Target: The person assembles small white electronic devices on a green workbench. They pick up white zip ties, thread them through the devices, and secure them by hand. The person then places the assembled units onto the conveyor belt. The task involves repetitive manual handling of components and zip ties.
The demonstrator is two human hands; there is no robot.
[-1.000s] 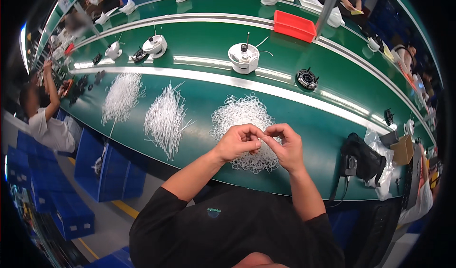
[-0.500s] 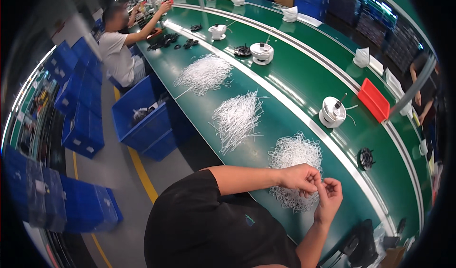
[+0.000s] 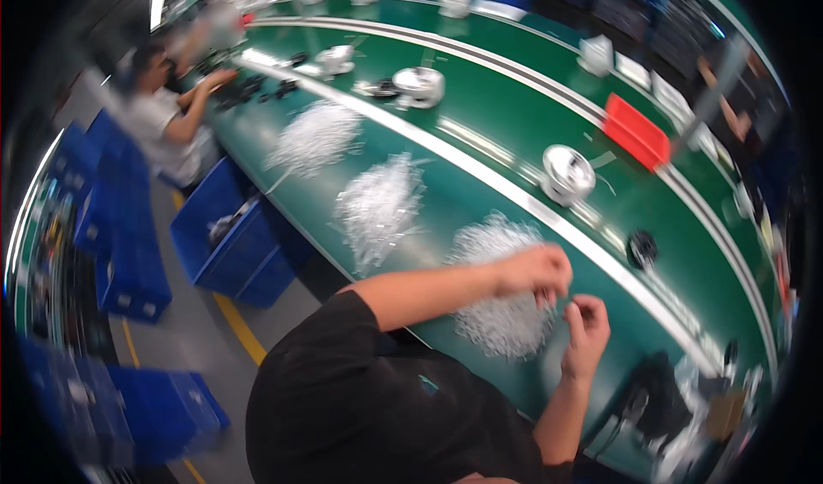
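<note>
My left hand (image 3: 538, 271) is closed in a pinch above the near edge of a pile of white looped cable ties (image 3: 506, 328). Close beside it, to the lower right, my right hand (image 3: 588, 330) has its thumb and fingers pressed together. A small gap separates the hands. Whatever thin thing the fingertips hold is too small and blurred to make out. Left of the looped pile lies a heap of white, mostly straight cable ties (image 3: 377, 210). Farther off is another white pile of looped ties (image 3: 317, 137).
A green conveyor line (image 3: 480, 150) with white round housings (image 3: 567, 175), a black round part (image 3: 641, 250) and a red tray (image 3: 636, 132) runs past the table. Blue bins (image 3: 231, 235) stand at the left. A co-worker (image 3: 167, 111) sits at the far left; another person (image 3: 741, 107) stands across the line.
My hands, which met at the fingertips, are now slightly apart. The whole view has swung and blurred, shifting the scene leftward. The seated co-worker's outstretched arm has come down toward the table.
</note>
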